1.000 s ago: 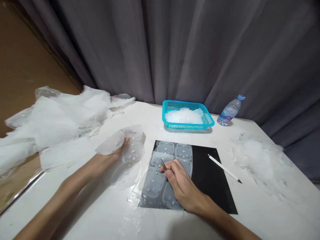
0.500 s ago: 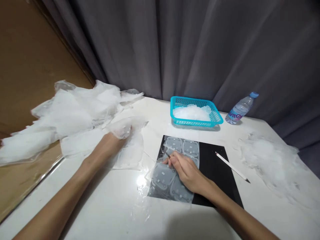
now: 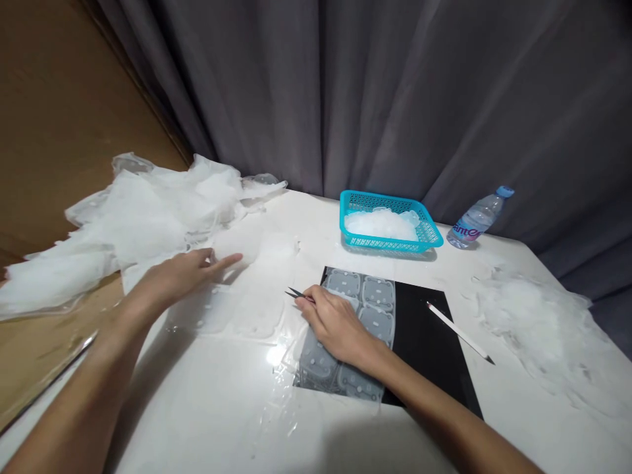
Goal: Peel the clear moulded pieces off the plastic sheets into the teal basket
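Observation:
My right hand [image 3: 336, 322] is closed around dark, fine-pointed tweezers [image 3: 296, 294], whose tips stick out to the left just past the black board. Beneath that hand, a clear plastic sheet [image 3: 379, 322] with rounded-square shapes covers the left part of the black board [image 3: 419, 349]. My left hand [image 3: 190, 276] is over similar translucent sheets [image 3: 257, 309] on the white table, thumb and fingers apart. Whether its fingertips touch the film is hard to tell. Behind it rises a big heap of translucent white sheets [image 3: 148, 210].
A turquoise basket [image 3: 390, 245] with white translucent pieces stands at the back. Right of it is a water bottle [image 3: 476, 220]. A white pencil-like tool [image 3: 459, 332] lies across the board's right edge. Another translucent pile [image 3: 538, 322] lies at right; cardboard [image 3: 74, 118] stands left.
My left hand has drawn back to the left, out from under the raised film. My right hand has shifted a little left and up, its tweezers now pointing left beyond the black board.

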Demonstrator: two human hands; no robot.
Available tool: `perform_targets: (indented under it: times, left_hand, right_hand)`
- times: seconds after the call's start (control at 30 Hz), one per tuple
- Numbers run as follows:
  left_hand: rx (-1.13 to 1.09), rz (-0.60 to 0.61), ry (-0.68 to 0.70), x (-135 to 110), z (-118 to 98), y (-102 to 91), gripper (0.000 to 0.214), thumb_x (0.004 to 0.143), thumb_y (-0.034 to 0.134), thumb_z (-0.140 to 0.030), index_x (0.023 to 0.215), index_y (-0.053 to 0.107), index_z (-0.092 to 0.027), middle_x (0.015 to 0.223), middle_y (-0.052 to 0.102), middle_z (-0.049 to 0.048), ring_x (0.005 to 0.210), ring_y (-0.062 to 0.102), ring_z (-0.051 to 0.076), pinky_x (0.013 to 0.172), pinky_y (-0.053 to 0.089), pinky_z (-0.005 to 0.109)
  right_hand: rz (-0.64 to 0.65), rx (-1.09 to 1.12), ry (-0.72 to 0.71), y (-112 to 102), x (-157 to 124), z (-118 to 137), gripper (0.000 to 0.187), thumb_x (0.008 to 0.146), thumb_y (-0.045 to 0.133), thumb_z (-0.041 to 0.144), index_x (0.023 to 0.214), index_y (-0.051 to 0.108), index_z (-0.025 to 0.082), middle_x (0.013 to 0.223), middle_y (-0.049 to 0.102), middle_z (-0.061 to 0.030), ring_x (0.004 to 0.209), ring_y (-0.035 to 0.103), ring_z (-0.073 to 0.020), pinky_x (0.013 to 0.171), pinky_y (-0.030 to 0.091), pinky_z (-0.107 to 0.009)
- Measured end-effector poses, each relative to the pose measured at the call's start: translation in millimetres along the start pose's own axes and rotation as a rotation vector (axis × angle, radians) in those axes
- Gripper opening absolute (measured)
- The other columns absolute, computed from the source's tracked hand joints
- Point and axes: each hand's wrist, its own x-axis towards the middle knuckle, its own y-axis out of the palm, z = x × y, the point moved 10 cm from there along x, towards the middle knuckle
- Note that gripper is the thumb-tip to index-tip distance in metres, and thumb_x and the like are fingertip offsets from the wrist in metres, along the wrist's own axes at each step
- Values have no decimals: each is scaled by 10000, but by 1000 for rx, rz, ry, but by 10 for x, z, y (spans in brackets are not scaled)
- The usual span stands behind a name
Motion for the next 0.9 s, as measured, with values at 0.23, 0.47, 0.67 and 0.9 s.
perform_targets:
  times: [0.23,0.47,0.67,0.9]
  left_hand:
    - [26,330,752,-415,-752,426,461,894,694,-614,1129,638,-222,1179,669,63,1112,561,255,972,425,302]
    - [-66,758,892,-770,-905,1040,179,966,657,-415,1054,731,-277,1136,659,44,1147,528,247,1007,399,318]
    - [-100,742,835,-712,-862,1032,204,1004,565,-374,1015,716,-237,1054,649,65,1061,540,245,922,419,313]
    - [-114,803,855,-671,-794,1099,279,1028,543,-471,1050,687,-233,1088,617,70,1073,529,236,937,423,312]
  right_hand:
    - [84,23,-28,-395,12,24,222,990,688,416,984,773,211,950,749,-53,858,661,-197,734,398,-289]
    - [224,44,93,-380,157,-75,257,873,811,425,834,721,187,773,706,-12,708,601,-154,630,357,-264]
    - [426,119,153,-147,297,-114,314,871,801,427,720,671,185,670,694,-9,615,577,-129,575,369,-255]
    - [647,197,110,87,426,-51,391,895,761,433,622,668,168,610,677,-2,517,392,-83,500,283,-262]
